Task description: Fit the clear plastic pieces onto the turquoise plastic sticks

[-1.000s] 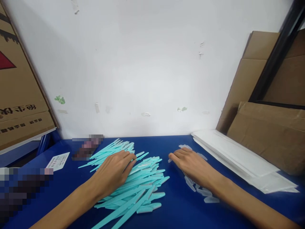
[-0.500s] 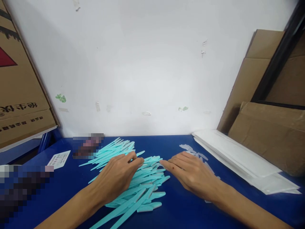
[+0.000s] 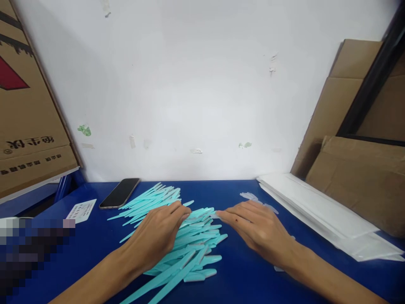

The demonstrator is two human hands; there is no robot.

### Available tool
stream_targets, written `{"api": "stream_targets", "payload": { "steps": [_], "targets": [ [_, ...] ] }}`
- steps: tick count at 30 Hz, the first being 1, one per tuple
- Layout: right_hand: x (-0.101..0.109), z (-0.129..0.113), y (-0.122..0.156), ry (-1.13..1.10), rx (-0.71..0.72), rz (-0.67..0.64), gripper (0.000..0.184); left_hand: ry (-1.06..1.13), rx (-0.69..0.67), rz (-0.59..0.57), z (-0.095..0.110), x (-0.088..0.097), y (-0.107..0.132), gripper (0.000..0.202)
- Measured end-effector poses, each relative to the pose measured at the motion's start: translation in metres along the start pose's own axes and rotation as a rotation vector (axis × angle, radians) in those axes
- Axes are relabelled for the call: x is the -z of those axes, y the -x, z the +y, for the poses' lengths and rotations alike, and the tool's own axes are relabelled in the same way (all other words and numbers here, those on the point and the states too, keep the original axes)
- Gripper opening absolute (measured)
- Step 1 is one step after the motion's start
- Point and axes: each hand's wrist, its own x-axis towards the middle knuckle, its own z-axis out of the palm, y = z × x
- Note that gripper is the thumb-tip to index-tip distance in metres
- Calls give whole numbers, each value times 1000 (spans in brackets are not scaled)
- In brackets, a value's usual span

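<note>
A heap of thin turquoise plastic sticks [image 3: 193,249] lies on the blue table [image 3: 234,278] in front of me. My left hand [image 3: 158,234] rests palm down on the heap, fingers stretched toward its far side. Reaching in from the right, my right hand [image 3: 256,228] lies flat with its fingertips touching the right edge of the heap. Neither hand grips anything. Several small clear plastic caps [image 3: 249,196] lie beyond and under my right hand.
A black phone [image 3: 119,193] and a white card [image 3: 81,210] lie at the back left. White flat packets [image 3: 316,211] are stacked at the right against brown cardboard [image 3: 360,185]. A printed carton [image 3: 28,126] leans at the left. A white wall stands behind.
My right hand has slid left from the clear caps to the edge of the turquoise heap. My left hand has shifted slightly right over the sticks.
</note>
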Motion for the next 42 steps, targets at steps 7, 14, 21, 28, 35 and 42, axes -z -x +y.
{"api": "stream_targets", "payload": {
  "steps": [7,14,21,28,35,42],
  "targets": [
    [3,1,-1,-36,-11,115,28,107,-32,-24,4,4,2,28],
    [4,-5,-3,-65,-15,141,25,142,-65,-23,6,6,2,27],
    [3,-9,-5,-63,-38,199,18,198,-18,-2,12,6,3,23],
    [4,-9,-6,-59,-66,207,17,201,-8,0,12,7,5,23],
    [0,-9,-4,-128,-82,199,16,169,-46,1,13,7,4,22],
    [0,-6,0,-151,-95,189,22,157,-34,31,7,4,4,21]
  ]
}}
